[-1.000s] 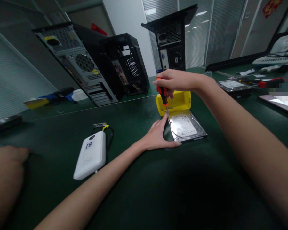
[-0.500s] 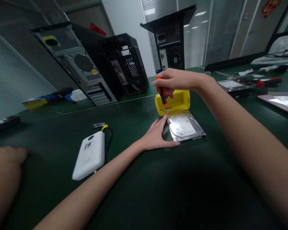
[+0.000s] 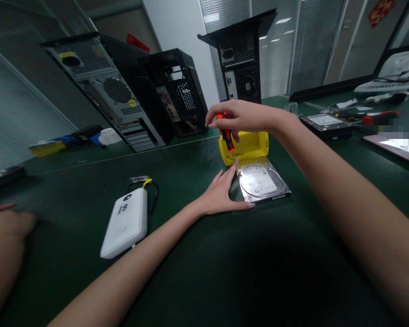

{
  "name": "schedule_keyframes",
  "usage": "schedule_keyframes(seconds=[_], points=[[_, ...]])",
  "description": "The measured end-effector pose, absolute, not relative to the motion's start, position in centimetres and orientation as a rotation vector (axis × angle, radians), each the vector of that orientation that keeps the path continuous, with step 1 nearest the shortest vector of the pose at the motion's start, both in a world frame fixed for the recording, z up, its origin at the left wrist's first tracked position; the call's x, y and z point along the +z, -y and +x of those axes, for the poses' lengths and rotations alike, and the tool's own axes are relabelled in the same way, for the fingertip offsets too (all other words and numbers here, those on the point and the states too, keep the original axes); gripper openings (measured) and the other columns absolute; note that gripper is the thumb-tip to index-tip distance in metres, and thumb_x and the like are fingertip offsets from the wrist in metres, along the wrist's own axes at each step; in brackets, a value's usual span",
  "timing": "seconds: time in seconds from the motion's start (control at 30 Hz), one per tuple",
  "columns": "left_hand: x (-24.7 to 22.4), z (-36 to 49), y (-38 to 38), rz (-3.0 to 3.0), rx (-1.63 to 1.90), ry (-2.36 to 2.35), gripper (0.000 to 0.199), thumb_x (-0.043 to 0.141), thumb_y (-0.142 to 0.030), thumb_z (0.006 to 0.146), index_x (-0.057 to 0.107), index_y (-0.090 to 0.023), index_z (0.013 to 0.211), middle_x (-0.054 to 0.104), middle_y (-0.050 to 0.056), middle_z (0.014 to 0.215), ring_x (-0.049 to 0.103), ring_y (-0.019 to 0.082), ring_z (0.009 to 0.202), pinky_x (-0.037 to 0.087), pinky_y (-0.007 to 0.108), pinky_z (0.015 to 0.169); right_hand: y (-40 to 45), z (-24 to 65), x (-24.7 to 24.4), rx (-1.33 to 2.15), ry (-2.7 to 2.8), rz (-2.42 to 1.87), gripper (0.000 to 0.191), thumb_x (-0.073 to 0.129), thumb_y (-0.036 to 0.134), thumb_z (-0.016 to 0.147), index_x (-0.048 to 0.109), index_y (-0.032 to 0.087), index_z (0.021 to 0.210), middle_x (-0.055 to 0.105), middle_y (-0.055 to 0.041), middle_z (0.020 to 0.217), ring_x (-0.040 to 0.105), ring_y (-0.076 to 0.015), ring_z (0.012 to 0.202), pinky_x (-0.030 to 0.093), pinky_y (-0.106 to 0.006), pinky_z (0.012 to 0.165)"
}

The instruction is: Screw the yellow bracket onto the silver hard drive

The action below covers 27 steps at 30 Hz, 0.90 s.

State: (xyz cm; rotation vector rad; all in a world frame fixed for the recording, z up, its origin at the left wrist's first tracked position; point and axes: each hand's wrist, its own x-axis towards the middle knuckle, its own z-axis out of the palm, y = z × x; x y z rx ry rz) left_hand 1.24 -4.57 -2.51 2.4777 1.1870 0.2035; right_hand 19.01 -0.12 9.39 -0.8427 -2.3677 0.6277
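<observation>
A silver hard drive (image 3: 259, 179) with a white label lies flat on the dark green table. My left hand (image 3: 220, 193) is spread at its left side, shut on the drive between the thumb at the near edge and the fingers at the far-left corner. Above it, my right hand (image 3: 236, 118) is closed around the orange and black handle of a screwdriver (image 3: 227, 138). The screwdriver's thin shaft points down, tilted, to the drive's left edge; its tip is too small to make out. Right behind the drive stands a yellow case (image 3: 254, 144), touching or nearly so.
A white power bank (image 3: 126, 222) with a black cable lies left of my left forearm. Another person's hand (image 3: 10, 227) rests at the far left. Computer cases (image 3: 119, 91) stand at the back. A second hard drive (image 3: 327, 122), tools and a phone (image 3: 391, 143) lie right.
My right hand has turned a little on the screwdriver and its fingers reach further left; the handle tilts slightly more left. My left hand and the hard drive keep their places.
</observation>
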Motion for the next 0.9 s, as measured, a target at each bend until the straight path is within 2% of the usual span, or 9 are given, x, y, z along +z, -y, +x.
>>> schedule_keyframes(seconds=[0.1,0.2,0.33,0.53,0.73,0.9], points=[[-2.54,1.21,4.58,2.482,0.219,-1.186,0.118,0.058,-0.071,0.063,-0.008,-0.023,0.147,0.003,0.009,0.155,0.007,0.038,0.140,0.009,0.055,0.113,0.06,19.04,9.34,0.611,2.357,-0.879,0.013,0.052,0.024,0.088,0.059,0.014,0.092,0.057,0.0002,0.076,0.053,-0.0046,0.059,0.039,-0.014,0.053],[-2.49,1.21,4.60,2.478,0.216,-1.192,0.118,0.058,-0.072,0.062,-0.007,-0.024,0.147,0.004,0.008,0.155,0.008,0.038,0.140,0.010,0.055,0.113,0.10,19.10,9.47,0.694,2.338,-0.879,0.021,0.045,0.027,0.091,0.059,0.012,0.087,0.057,-0.0006,0.072,0.055,-0.0053,0.060,0.041,-0.013,0.054],[-2.45,1.22,4.62,2.480,0.205,-1.194,0.118,0.058,-0.073,0.062,-0.006,-0.023,0.148,0.005,0.007,0.156,0.008,0.038,0.140,0.010,0.054,0.114,0.53,19.06,9.79,0.876,2.284,-0.850,0.031,0.032,0.020,0.096,0.061,0.010,0.092,0.060,-0.0019,0.074,0.055,-0.0048,0.058,0.044,-0.013,0.054],[-2.69,1.15,4.55,2.474,0.208,-1.211,0.117,0.058,-0.073,0.061,-0.004,-0.025,0.148,0.005,0.007,0.156,0.007,0.040,0.140,0.012,0.056,0.113,0.85,19.17,10.02,0.973,2.220,-0.827,0.019,0.044,0.014,0.091,0.062,0.008,0.093,0.064,-0.0029,0.074,0.055,-0.0037,0.054,0.045,-0.013,0.054],[-2.56,1.20,4.57,2.475,0.199,-1.220,0.115,0.058,-0.074,0.061,0.000,-0.025,0.148,0.006,0.006,0.155,0.007,0.040,0.140,0.012,0.056,0.113,0.35,19.39,10.01,0.913,2.258,-0.814,0.019,0.054,0.023,0.088,0.063,0.008,0.082,0.063,-0.0018,0.070,0.054,-0.0021,0.052,0.044,-0.013,0.053],[-2.41,1.20,4.62,2.476,0.175,-1.212,0.114,0.057,-0.074,0.062,0.002,-0.023,0.148,0.008,0.007,0.155,0.007,0.039,0.140,0.011,0.056,0.113,0.75,19.38,9.89,0.914,2.282,-0.838,0.015,0.057,0.025,0.085,0.059,0.011,0.081,0.059,0.0010,0.064,0.056,-0.0029,0.051,0.042,-0.012,0.049]])
